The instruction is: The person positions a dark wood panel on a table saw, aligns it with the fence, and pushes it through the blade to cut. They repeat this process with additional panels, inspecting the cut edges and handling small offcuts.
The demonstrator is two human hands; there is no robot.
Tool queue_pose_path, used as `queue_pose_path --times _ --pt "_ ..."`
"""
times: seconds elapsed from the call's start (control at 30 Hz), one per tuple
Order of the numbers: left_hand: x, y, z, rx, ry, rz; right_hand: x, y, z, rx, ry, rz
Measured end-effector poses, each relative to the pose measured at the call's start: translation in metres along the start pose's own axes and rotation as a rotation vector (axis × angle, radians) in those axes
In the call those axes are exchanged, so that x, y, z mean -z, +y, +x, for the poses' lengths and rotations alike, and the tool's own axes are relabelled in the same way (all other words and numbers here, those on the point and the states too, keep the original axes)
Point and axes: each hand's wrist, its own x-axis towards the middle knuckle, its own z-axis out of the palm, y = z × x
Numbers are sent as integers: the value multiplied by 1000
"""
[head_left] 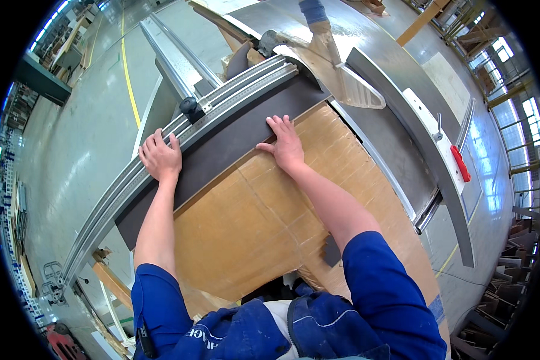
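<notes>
A long dark brown board lies along an aluminium fence with a scale on it, on a panel saw. My left hand is closed over the fence, fingers curled across its top and the heel of the hand by the board. To the right, my right hand lies open on the board's near edge, with the thumb spread from the fingers. A black knob sits on the fence, beyond my left hand. The board's right end reaches toward the clear saw guard.
A worn tan table surface spreads before me, with a small dark offcut on it. On the right stand a curved grey rail and a red handle. Stacked panels fill the lower right.
</notes>
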Motion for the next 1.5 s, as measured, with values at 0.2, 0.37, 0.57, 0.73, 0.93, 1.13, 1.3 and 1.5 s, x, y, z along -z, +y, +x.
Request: queue_pose_path --times 0.2,0.37,0.57,0.73,0.93,1.13,1.3,1.5 --pt "-1 -6 5 5 -68 -39 -3 -1 8 23 -27 -35" --pt "13 -8 9 -22 -231 -59 1 -11 4 173 -69 -158" --pt "19 -17 11 -5 -371 -67 20 -38 -42 355 -154 -117" --pt "27 -14 10 -3 -434 -93 40 -45 -70 326 -254 -131" --pt "45 -9 6 -3 -471 -108 52 -46 -83 345 -251 -129" --pt "55 -7 -6 11 -472 -118 59 -46 -99 333 -230 -116" --pt "62 -2 -20 -4 -480 -116 67 -41 -120 304 -218 -121" --pt "63 -12 -33 -62 -502 -191 70 -32 -140 292 -171 -59"
